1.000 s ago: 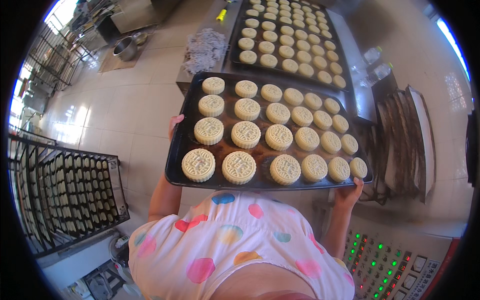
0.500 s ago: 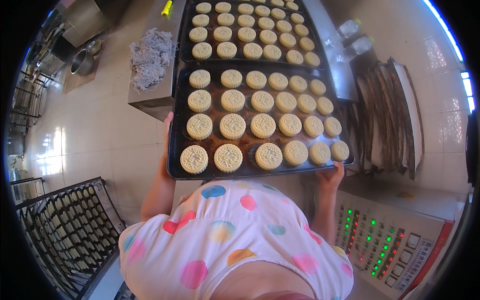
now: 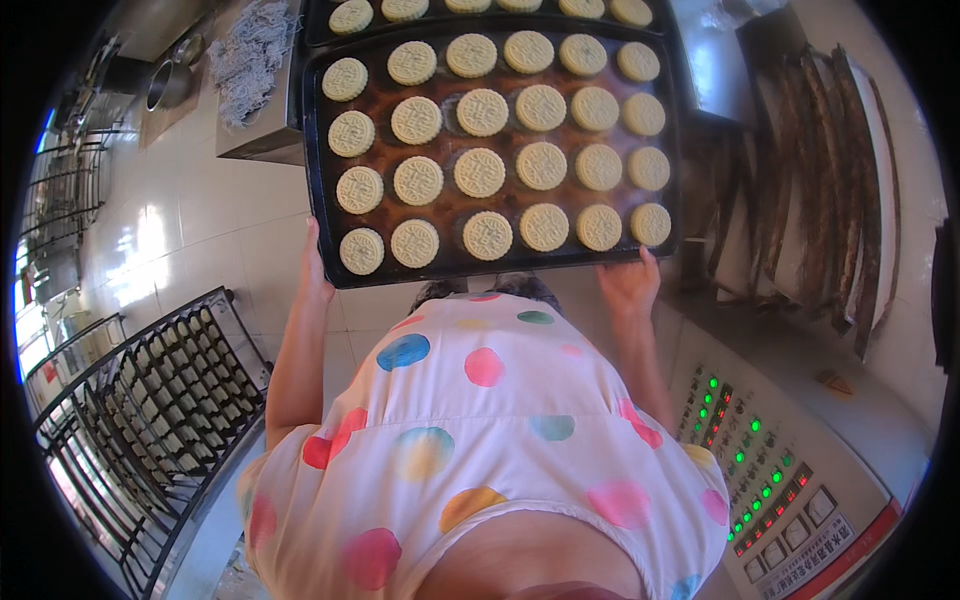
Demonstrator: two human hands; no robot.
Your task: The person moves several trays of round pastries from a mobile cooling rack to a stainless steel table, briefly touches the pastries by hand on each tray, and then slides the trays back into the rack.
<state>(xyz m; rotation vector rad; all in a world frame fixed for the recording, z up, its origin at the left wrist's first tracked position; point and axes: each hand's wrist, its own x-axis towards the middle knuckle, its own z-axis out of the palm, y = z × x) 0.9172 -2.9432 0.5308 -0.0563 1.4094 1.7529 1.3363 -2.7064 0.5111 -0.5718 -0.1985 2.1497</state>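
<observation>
Tray point(image 3: 511, 140) held right beside a second tray point(image 3: 380, 25), rows of cakes point(image 3: 418, 181) complete, I'd judge; left hand point(image 3: 315, 265) and right hand point(image 3: 632, 285) clasp its near corners, fingers mostly hidden underneath, not yet letting go.

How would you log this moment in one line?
Left hand: gripping black baking tray, near-left corner | Right hand: gripping near-right corner | Load: patterned mooncakes | Beyond: second mooncake tray
</observation>
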